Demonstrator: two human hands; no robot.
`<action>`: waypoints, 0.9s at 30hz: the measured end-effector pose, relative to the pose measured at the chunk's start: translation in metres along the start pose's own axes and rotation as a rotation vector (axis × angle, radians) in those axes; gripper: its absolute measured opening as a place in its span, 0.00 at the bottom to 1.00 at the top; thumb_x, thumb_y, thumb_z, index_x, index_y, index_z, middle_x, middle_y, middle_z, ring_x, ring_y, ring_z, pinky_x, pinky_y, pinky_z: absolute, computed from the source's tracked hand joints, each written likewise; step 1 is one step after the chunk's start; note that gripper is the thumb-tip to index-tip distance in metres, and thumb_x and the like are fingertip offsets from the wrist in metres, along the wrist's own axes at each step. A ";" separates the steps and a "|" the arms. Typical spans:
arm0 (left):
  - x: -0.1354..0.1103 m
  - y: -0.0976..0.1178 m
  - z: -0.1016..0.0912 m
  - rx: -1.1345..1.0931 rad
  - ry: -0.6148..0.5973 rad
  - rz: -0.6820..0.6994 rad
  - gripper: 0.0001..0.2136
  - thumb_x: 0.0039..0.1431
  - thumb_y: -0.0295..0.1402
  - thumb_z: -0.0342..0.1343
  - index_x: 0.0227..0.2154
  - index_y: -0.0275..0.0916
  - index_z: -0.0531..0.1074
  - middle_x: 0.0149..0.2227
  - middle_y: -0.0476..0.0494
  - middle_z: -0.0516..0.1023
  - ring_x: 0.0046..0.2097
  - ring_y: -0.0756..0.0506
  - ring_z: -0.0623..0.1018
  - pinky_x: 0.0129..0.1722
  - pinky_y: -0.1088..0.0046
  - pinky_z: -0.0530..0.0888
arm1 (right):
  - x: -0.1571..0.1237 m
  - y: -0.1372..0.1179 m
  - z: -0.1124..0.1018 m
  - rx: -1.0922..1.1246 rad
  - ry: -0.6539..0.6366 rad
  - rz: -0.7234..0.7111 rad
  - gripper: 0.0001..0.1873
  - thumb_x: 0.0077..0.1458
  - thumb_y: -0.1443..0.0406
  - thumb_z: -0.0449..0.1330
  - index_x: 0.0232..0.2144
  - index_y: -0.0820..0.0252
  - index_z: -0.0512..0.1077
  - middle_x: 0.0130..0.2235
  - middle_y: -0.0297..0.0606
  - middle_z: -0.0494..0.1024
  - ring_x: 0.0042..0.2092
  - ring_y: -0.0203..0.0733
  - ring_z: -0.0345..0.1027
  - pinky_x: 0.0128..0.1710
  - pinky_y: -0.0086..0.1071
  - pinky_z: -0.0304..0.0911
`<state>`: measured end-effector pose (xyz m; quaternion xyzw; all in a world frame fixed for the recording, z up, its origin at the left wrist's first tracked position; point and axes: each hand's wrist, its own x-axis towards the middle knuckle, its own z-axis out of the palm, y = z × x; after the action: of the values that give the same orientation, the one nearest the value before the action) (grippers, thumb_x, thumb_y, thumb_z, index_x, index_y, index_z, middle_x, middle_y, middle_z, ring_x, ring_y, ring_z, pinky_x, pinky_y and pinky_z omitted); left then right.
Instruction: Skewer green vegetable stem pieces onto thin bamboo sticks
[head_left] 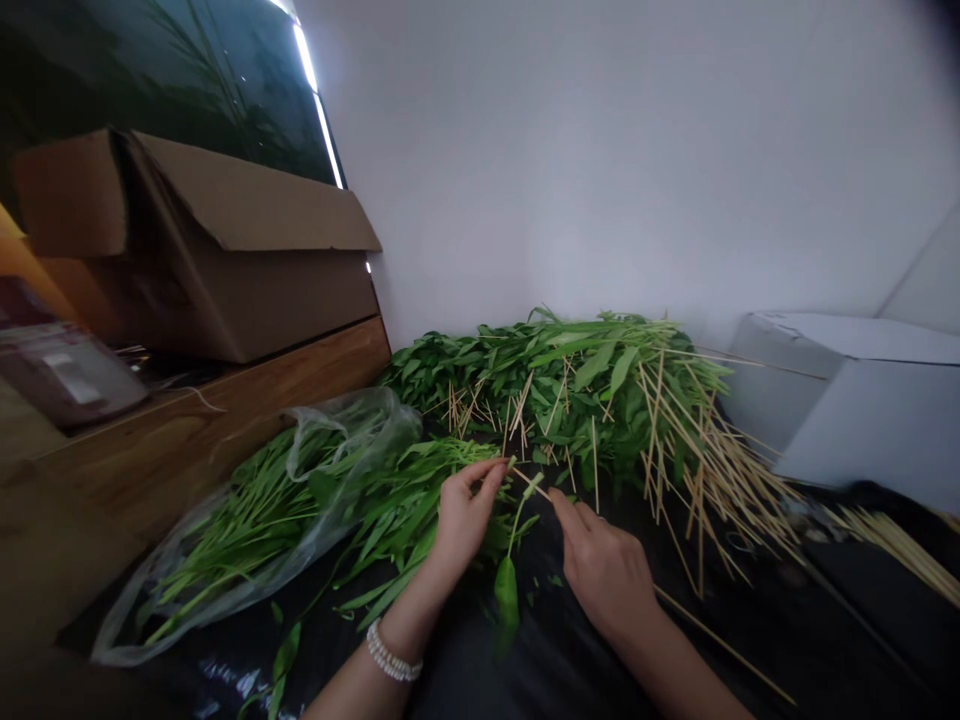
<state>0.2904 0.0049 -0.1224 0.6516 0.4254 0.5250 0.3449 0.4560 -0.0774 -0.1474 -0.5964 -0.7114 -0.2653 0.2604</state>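
Closest to you, a white beaded bracelet (391, 655) circles your left wrist, over black sheeting (544, 670). Your left hand (463, 515) pinches thumb against finger on a small green stalk end (512, 463) at the tip of a thin wooden skewer (720, 641). Your right hand (607, 560) is closed around that skewer, whose shaft runs on past it toward the lower right. Between your hands, a leafy stem (507, 590) has its cut end on the skewer and its leaf hanging down. Just beyond your left hand lie loose greens (405, 500), next to a clear plastic bag (304, 560) holding more. Farther off, a leafy heap (480, 360) bristling with sticks (701, 480) sits by the white wall (600, 150), between a cardboard box (277, 300) and a white box (877, 410).
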 end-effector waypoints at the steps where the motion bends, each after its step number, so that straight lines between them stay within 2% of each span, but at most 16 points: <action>1: 0.001 0.000 0.000 -0.020 -0.002 -0.018 0.11 0.56 0.38 0.58 0.36 0.38 0.81 0.38 0.42 0.83 0.42 0.41 0.80 0.46 0.66 0.73 | 0.000 0.000 0.000 0.001 -0.001 0.000 0.21 0.55 0.75 0.49 0.50 0.62 0.69 0.30 0.34 0.74 0.26 0.35 0.70 0.26 0.29 0.57; 5: 0.003 0.000 -0.003 -0.111 -0.048 -0.072 0.10 0.53 0.38 0.61 0.31 0.37 0.81 0.32 0.43 0.83 0.37 0.42 0.80 0.43 0.68 0.73 | -0.001 -0.001 0.001 0.004 0.008 -0.006 0.22 0.55 0.75 0.49 0.51 0.61 0.69 0.29 0.34 0.74 0.25 0.34 0.68 0.26 0.30 0.56; 12: 0.003 0.006 -0.006 -0.310 -0.212 -0.212 0.13 0.48 0.41 0.65 0.29 0.35 0.80 0.31 0.43 0.82 0.35 0.45 0.78 0.42 0.70 0.73 | -0.003 0.000 0.005 0.060 0.043 -0.030 0.24 0.55 0.76 0.47 0.53 0.63 0.68 0.29 0.35 0.73 0.26 0.34 0.66 0.27 0.29 0.55; 18: 0.001 0.011 -0.005 -0.333 -0.282 -0.236 0.13 0.47 0.42 0.65 0.26 0.35 0.79 0.30 0.44 0.81 0.33 0.47 0.77 0.40 0.72 0.71 | -0.003 -0.001 0.006 0.065 0.061 -0.047 0.24 0.56 0.76 0.47 0.53 0.64 0.68 0.29 0.35 0.73 0.25 0.34 0.66 0.26 0.29 0.55; 23: -0.001 0.009 0.000 -0.299 -0.270 -0.240 0.14 0.46 0.42 0.66 0.25 0.35 0.78 0.29 0.45 0.80 0.31 0.48 0.76 0.35 0.74 0.71 | -0.002 -0.003 0.006 0.046 0.054 -0.035 0.24 0.55 0.76 0.47 0.52 0.63 0.68 0.30 0.35 0.74 0.25 0.34 0.66 0.26 0.29 0.55; 27: 0.000 0.014 -0.005 -0.167 -0.110 -0.105 0.15 0.53 0.44 0.60 0.30 0.35 0.79 0.31 0.43 0.82 0.35 0.44 0.78 0.40 0.71 0.72 | 0.003 0.005 0.001 0.025 0.086 -0.010 0.20 0.57 0.75 0.47 0.49 0.62 0.70 0.30 0.34 0.74 0.27 0.36 0.67 0.29 0.31 0.55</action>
<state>0.2886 -0.0001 -0.1090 0.6253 0.3940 0.5032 0.4479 0.4608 -0.0741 -0.1460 -0.5776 -0.7059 -0.2829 0.2968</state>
